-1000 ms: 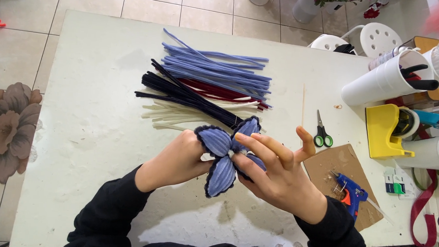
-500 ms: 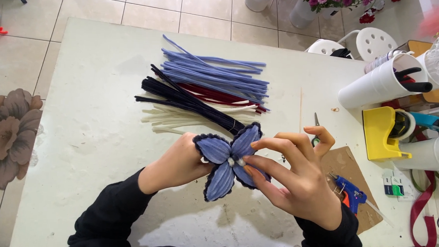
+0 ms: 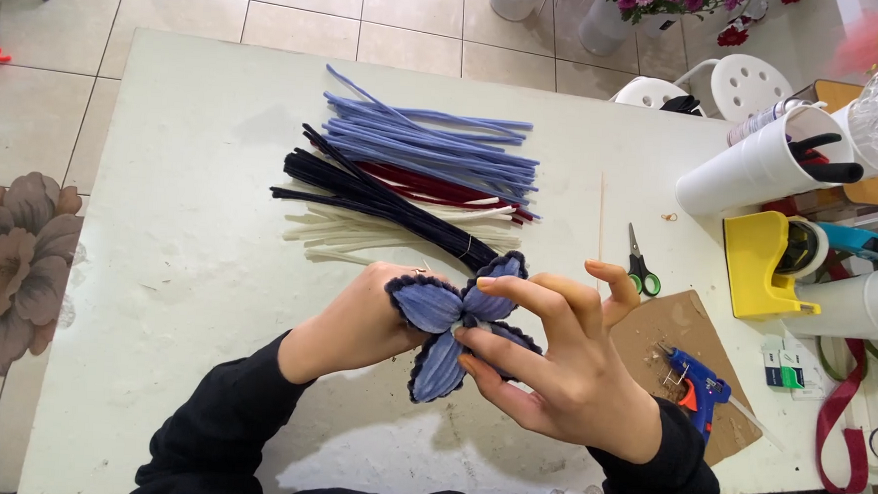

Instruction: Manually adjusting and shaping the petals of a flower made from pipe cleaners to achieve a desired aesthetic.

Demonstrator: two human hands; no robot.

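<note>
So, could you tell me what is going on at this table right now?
A person holds a blue butterfly made of pipe cleaners, with dark-edged wings, above a white table. The left hand supports it from behind, and the right hand pinches its middle with fingertips. Loose pipe cleaners in blue, red, black and cream lie in a pile just beyond. Scissors and a glue gun lie to the right.

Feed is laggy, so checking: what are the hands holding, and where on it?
Both hold the blue petal flower: left hand behind its left petal, right hand pinching its centre with fingertips.
</note>
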